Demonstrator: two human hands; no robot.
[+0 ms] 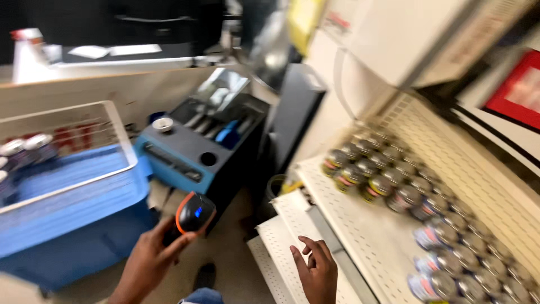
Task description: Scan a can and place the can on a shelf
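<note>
While the left hand point(147, 260) grips a black handheld scanner point(194, 214) with an orange rim and a small blue light, the right hand point(316, 269) hovers empty, fingers loosely spread, over the white perforated shelf point(371, 236). Rows of what look like small lidded cans point(394, 188) fill that shelf. A blue bin point(73, 222) holding a white wire basket point(121, 135) sits left, beside a blue-black cart point(205, 152).

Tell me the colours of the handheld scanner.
Black with an orange rim, handheld scanner in the left hand; head view.
</note>
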